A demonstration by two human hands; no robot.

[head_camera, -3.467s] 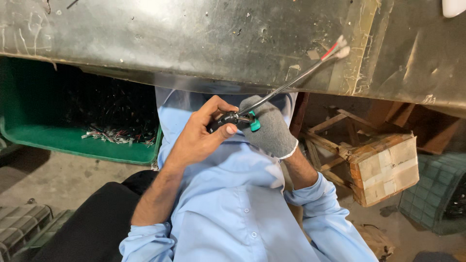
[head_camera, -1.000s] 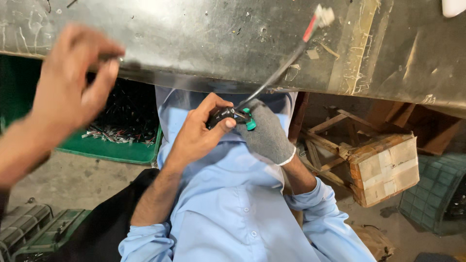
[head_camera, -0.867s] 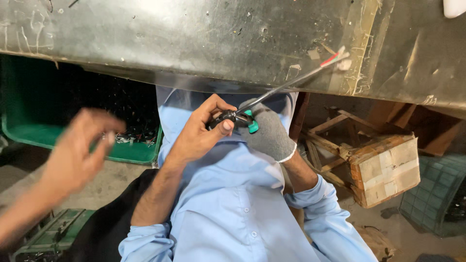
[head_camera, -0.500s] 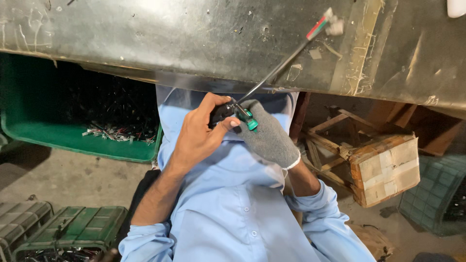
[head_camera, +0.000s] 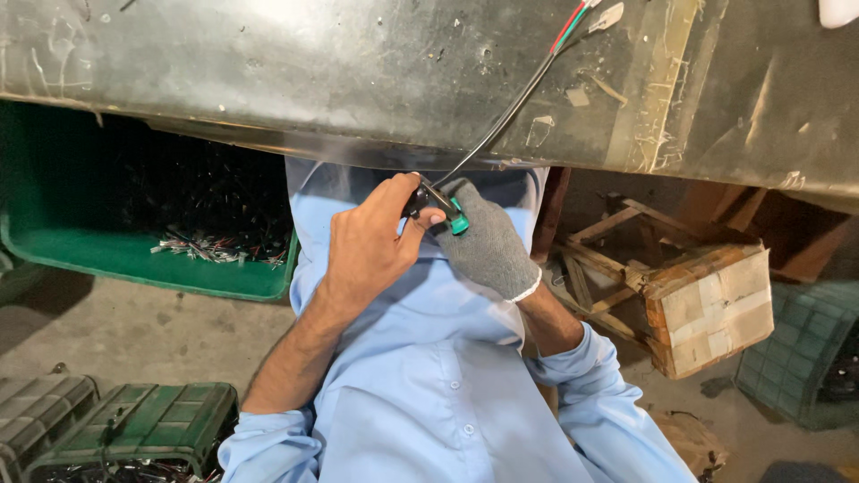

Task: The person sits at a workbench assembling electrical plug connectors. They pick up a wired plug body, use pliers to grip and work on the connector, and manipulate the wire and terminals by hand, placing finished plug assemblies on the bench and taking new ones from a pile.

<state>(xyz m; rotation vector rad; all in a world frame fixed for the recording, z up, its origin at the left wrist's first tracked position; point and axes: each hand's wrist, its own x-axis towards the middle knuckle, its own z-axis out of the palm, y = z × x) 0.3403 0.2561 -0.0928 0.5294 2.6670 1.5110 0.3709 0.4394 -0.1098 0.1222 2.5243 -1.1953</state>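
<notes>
My bare left hand [head_camera: 367,250] pinches the lower end of a thin black cable [head_camera: 501,121] between thumb and fingers, just in front of my light blue shirt. The cable rises up and to the right across a worn dark metal tabletop [head_camera: 268,63] and ends in loose red, green and white wires [head_camera: 573,13]. My right hand [head_camera: 488,249], in a grey knit glove, meets the left one and holds a small green-tipped tool [head_camera: 457,217] against the cable end. What the tool's tip does to the cable is hidden by my fingers.
A green plastic bin [head_camera: 134,259] with wire scraps stands under the table at left. Green crates [head_camera: 134,425] of wires sit at lower left. A taped cardboard box [head_camera: 711,309] on a wooden frame and a dark green crate [head_camera: 801,358] are at right.
Another hand that swept across the left side a second ago has left the view. The cable's free end has swung up towards the top edge. Green crates have come into view at lower left.
</notes>
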